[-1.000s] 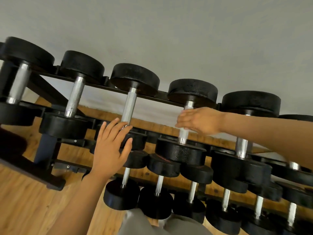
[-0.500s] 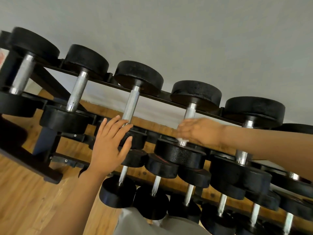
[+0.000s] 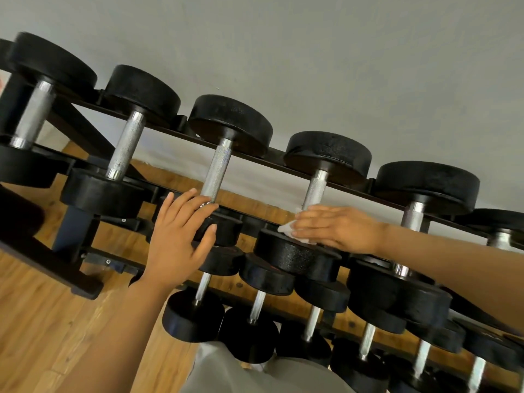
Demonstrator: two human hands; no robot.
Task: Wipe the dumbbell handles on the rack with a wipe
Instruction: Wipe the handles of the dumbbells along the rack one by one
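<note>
Dumbbell handle (image 3: 315, 191): top tier of rack (image 3: 283, 163), fourth from left.
Wipe (image 3: 289, 229): white, at near end of that handle.
Right hand (image 3: 337, 229): fingers straight, pressing the wipe against it.
Left hand (image 3: 178, 236): fingers spread, resting on neighbouring dumbbell (image 3: 218, 171), holding nothing.

Your left hand (image 3: 177, 236) and your right hand (image 3: 337, 228) are both bare. You wear no gloves, and no rings show. No watch or band shows on the wrists. Both your arms are bare too, with no sleeve showing all the way to the edge of the picture. Your nails are short and plain. Below the dumbbell rack (image 3: 283, 160), close to your body, you can see your grey clothes (image 3: 255, 375). The cloth is plain and soft, with a few folds and no print.
</note>
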